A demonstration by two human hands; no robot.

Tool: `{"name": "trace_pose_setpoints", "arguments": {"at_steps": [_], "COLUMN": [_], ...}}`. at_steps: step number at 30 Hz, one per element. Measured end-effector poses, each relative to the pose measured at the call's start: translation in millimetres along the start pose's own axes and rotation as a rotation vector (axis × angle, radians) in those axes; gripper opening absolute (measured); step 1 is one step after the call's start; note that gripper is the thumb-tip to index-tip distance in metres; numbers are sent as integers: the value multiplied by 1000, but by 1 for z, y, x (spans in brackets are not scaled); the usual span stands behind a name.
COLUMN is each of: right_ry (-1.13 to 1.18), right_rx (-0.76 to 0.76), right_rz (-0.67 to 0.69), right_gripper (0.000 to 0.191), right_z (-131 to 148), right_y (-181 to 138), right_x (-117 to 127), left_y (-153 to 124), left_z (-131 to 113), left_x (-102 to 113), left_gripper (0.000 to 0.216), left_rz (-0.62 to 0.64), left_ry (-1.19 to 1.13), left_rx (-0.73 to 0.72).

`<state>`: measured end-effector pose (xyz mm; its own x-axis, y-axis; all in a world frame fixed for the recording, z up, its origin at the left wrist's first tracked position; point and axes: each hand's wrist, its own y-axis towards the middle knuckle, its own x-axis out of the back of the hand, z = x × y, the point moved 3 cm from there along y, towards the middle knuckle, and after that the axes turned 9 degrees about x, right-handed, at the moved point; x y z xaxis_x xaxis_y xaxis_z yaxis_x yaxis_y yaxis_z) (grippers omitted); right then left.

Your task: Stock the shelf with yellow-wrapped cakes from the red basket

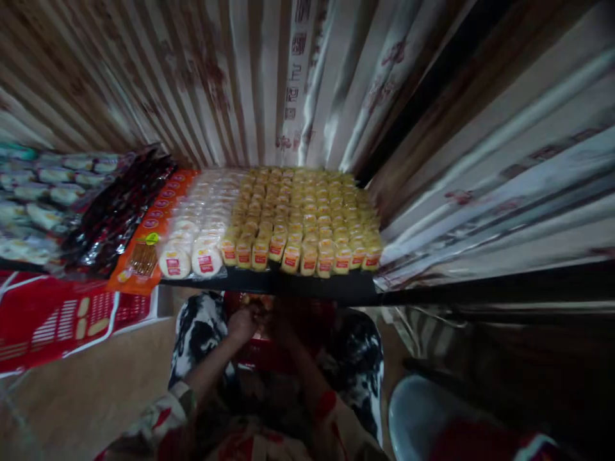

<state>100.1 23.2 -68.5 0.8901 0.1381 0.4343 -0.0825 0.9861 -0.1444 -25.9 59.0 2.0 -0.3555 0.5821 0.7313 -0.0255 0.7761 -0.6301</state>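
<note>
Below the shelf edge, my left hand [243, 324] is closed, its fingers curled in toward the other hand. My right hand [279, 325] meets it in deep shadow and looks closed too. Whatever they grip is too dark and small to make out. Both hands are over a red container [257, 353] between my knees, with small orange-brown pieces [259, 299] at its far side. Just beyond stand rows of small yellow packaged cakes [310, 221] on the dark shelf [312, 286]. Beside them are round white packaged pieces [206, 259].
An orange snack bag [144, 256], dark shiny packets [122, 205] and pale wrapped pieces [57, 192] fill the shelf's left. Under it sits a red-and-white printed box [62, 320]. Patterned curtains [269, 83] hang behind and to the right. A pale round basin [413, 410] is at lower right.
</note>
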Motion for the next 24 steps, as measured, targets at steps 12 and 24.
{"name": "trace_pose_setpoints", "arguments": {"at_steps": [12,24], "right_ry": [588,416], "right_rx": [-117,122], "right_rz": [-130,-290], "right_gripper": [52,27], "right_z": [50,107], "right_y": [-26,-33], "right_x": [32,60], "left_y": [-41,-59], "left_z": [-8,-22], "left_x": [33,41], "left_gripper": [44,34], "left_rz": [-86,-253], "left_ry": [-714,-904], "left_rx": [-207,-319]}}
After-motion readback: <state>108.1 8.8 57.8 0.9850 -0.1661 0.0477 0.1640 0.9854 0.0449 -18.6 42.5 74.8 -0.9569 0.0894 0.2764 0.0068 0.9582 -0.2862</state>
